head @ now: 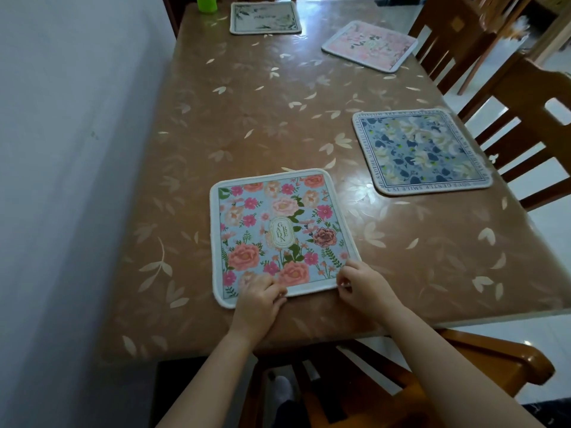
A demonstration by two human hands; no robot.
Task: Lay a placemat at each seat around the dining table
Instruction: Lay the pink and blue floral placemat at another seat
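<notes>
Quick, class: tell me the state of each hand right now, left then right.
Left hand: fingers curled, grips the near edge of the floral placemat.
Right hand: fingers curled, pinches that placemat's near right corner.

Place: a home dining room, right here.
Table: dining table (pixel 262 118) under a leaf-print cover, floral placemats (pixel 420 149) set out.
Seating: wooden chairs (pixel 525 88) drawn up.
Floor: pale glossy tiles (pixel 550 242).

Plain pale wall (pixel 61 149) along the tabletop's left edge. Tabletop (pixel 262 118): brown leaf-print cover, glossy, with glare toward the right edge. Wooden slat-back chairs at the right edge, nearer chair (pixel 525 134) and farther chair (pixel 457 41); third chair (pixel 479 356) at the near edge. Floor (pixel 550 242): pale shiny tile.
</notes>
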